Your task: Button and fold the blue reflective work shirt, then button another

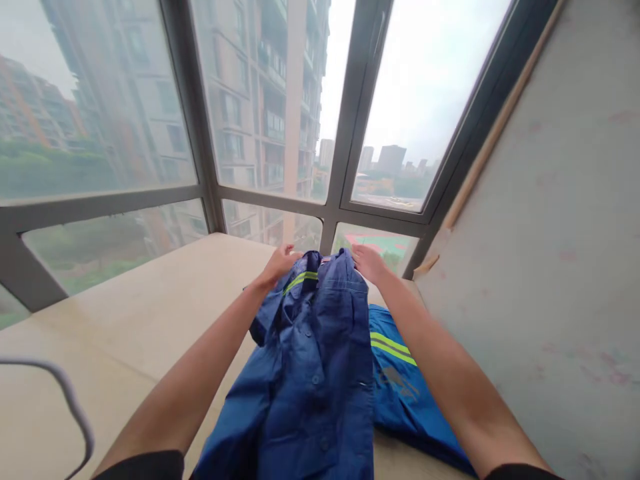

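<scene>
A dark blue button-front work shirt [320, 360] stretches from my body toward the window, its collar end lifted away from me. A yellow-green and grey reflective band crosses the folded sleeve on its left. My left hand [281, 263] grips the upper left edge of the shirt near the shoulder; its fingertips are partly hidden by cloth. On the opposite side, my right hand [369, 263] is closed on the upper right shoulder edge. Just right of the shirt, partly under my right forearm, lies a brighter blue folded garment [400, 387] with a yellow-green reflective stripe and a grey print.
Beneath the clothes is a pale beige ledge [125, 313]. Dark-framed windows [210, 167] enclose it ahead and to the left. A wall [550, 233] with faint floral marks stands close on the right. A white cable [60, 380] curves at the lower left.
</scene>
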Available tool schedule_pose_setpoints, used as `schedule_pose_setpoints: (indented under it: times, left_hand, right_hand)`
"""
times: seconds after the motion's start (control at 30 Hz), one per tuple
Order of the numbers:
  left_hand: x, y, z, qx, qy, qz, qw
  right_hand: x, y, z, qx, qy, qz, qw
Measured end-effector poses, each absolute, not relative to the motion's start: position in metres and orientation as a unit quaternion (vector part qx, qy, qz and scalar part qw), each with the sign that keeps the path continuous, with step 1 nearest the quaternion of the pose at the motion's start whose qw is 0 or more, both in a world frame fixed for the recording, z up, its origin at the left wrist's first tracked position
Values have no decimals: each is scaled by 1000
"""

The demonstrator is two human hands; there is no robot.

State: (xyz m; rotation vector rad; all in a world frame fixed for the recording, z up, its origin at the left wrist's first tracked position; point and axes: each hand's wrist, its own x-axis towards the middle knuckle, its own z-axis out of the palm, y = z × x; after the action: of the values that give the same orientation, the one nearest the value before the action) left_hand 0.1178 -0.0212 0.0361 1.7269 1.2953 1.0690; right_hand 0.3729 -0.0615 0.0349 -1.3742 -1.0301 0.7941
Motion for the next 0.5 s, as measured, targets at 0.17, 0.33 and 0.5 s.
schedule_pose_setpoints:
  times: [0.17,0.33,0.5]
  left_hand:
    - [90,-26,-57,685,598,251,331]
    - [56,-35,-119,666,678,169,262]
    - [39,-28,-142,653,679,178,285]
  right_hand:
    - [388,-82,-47,-659,-495,382,418]
    - [410,-111,-116,-760,-468,311,325]
    - [413,-129,-158,-802,-442,297,271]
